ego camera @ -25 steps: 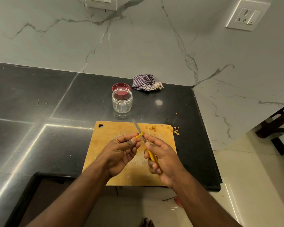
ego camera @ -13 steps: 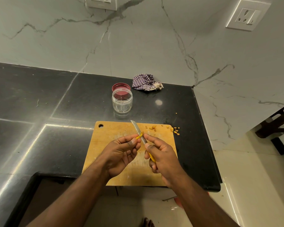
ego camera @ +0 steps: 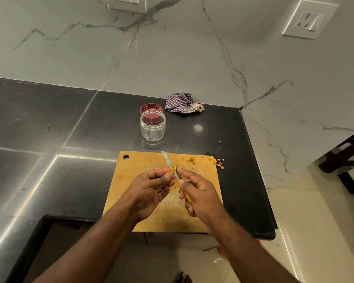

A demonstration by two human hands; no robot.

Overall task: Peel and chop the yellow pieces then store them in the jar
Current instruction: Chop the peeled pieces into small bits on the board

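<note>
left hand [ego camera: 149, 188]: yellow piece [ego camera: 173, 169] pinched | right hand [ego camera: 200, 194]: knife [ego camera: 171, 165] gripped, blade laid against piece | held over cutting board [ego camera: 143, 162] | jar [ego camera: 152, 125] open on desk [ego camera: 49, 123]

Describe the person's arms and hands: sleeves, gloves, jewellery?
Both forearms are bare up to the frame edge, with no sleeves in view. The left hand and right hand wear no gloves. No rings, watch or bracelets are visible on either.

A black counter [ego camera: 49, 123] carries a chopping board [ego camera: 143, 162], jar [ego camera: 152, 127], lid [ego camera: 151, 108], checked cloth [ego camera: 181, 103].
</note>
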